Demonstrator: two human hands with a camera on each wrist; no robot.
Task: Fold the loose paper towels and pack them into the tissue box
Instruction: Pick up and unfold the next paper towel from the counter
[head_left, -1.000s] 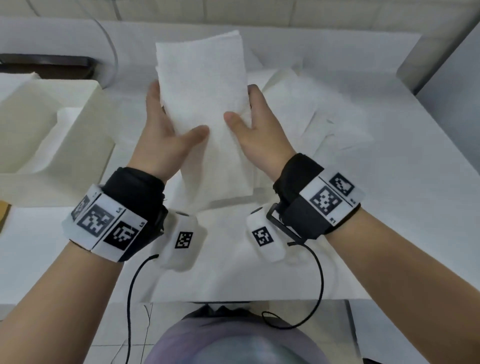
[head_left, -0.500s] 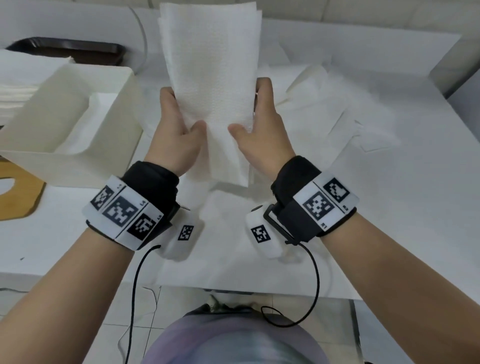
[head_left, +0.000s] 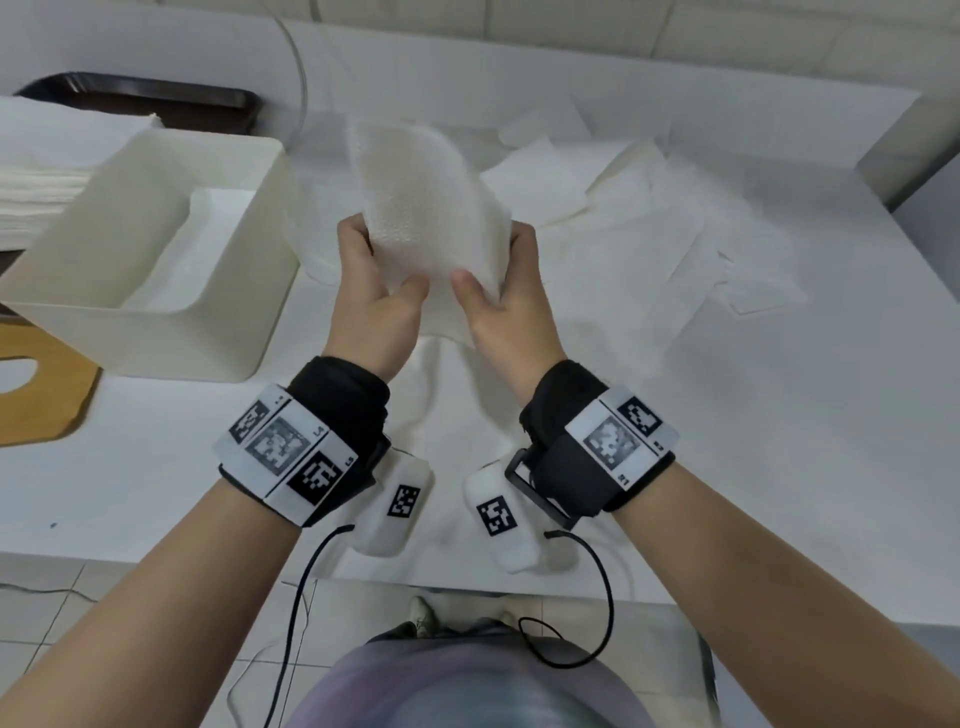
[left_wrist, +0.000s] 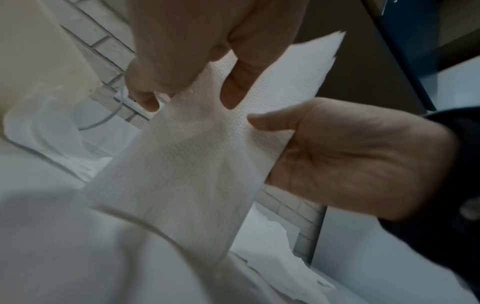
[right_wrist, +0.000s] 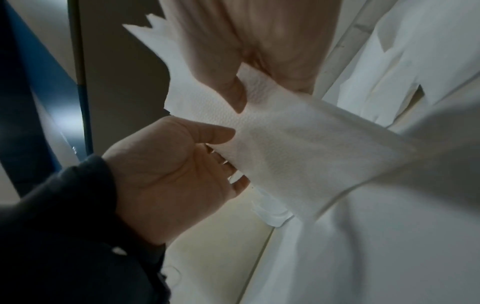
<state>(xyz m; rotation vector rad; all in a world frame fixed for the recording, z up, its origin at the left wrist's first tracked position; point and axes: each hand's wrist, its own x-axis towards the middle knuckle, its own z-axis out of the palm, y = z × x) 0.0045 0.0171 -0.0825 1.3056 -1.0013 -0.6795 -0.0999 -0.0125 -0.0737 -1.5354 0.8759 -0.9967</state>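
I hold one white embossed paper towel (head_left: 431, 218) up over the table (head_left: 779, 441), between both hands. My left hand (head_left: 384, 260) pinches its left edge, thumb in front and fingers behind. My right hand (head_left: 493, 260) pinches the right edge the same way. The towel's top is blurred and curls over away from me. In the left wrist view my left thumb presses the towel (left_wrist: 194, 164) and the right hand (left_wrist: 350, 154) grips it from the side. The cream tissue box (head_left: 171, 343) stands open at the left, with folded towels (head_left: 192, 244) lying inside.
Several loose paper towels (head_left: 649, 208) lie spread over the back right of the table, and another sheet lies under my wrists. A stack of towels (head_left: 41, 171) and a dark tray (head_left: 145, 98) are at the back left. A wooden lid (head_left: 36, 395) lies at the left edge.
The towel stood upright and flat before; now its top bends over away from me. Both hands have kept their hold and sit lower and closer together.
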